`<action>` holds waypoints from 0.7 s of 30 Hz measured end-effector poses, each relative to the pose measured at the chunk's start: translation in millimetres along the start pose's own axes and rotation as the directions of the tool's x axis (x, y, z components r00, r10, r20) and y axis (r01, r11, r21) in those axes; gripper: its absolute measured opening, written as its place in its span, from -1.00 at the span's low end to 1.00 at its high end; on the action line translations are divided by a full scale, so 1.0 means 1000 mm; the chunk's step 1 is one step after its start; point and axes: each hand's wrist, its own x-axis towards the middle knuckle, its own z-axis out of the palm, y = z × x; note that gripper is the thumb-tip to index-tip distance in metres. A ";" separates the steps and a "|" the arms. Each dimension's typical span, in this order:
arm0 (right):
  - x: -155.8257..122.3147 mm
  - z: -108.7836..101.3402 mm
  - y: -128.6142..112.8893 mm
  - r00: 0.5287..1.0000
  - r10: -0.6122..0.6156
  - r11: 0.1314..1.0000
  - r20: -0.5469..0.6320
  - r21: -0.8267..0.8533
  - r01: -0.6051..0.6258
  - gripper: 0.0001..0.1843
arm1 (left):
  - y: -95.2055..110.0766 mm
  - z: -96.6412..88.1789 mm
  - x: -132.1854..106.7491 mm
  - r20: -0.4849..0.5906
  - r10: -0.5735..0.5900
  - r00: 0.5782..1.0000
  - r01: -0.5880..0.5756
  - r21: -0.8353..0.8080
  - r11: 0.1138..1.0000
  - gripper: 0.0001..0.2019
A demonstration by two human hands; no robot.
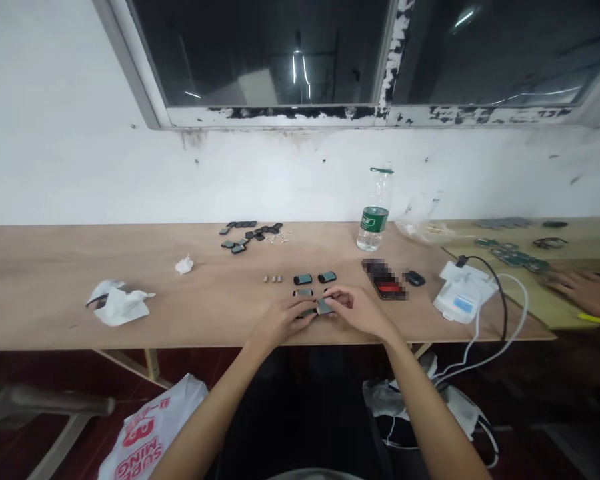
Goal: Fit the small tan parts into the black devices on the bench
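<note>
My right hand (357,308) pinches a green-faced module (325,306) near the brown table's (220,313) front edge; whether my left hand (283,317) grips, I cannot tell; a loose pinch could drop the module.

Dim light, glare on window (270,57), edges seemingly blurred

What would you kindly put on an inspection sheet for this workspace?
Surface: brown tabletop; yellowish mat at right.
Job's things: green-faced piece at the hands; similar pieces beyond.
Clutter: white crumpled items, bottle, phone.
Hands: left hand and right hand meet around the piece; exact grip unclear.
Cables: black cable and white cable by the white box.
Surroundings: white wall, dark window, another person's hand at right.
</note>
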 end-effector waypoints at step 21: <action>-0.001 0.005 0.005 0.998 0.068 0.990 -0.012 0.128 -0.066 -0.62 | -0.005 0.001 -0.004 0.094 -0.030 0.995 0.032 -0.026 0.999 -0.68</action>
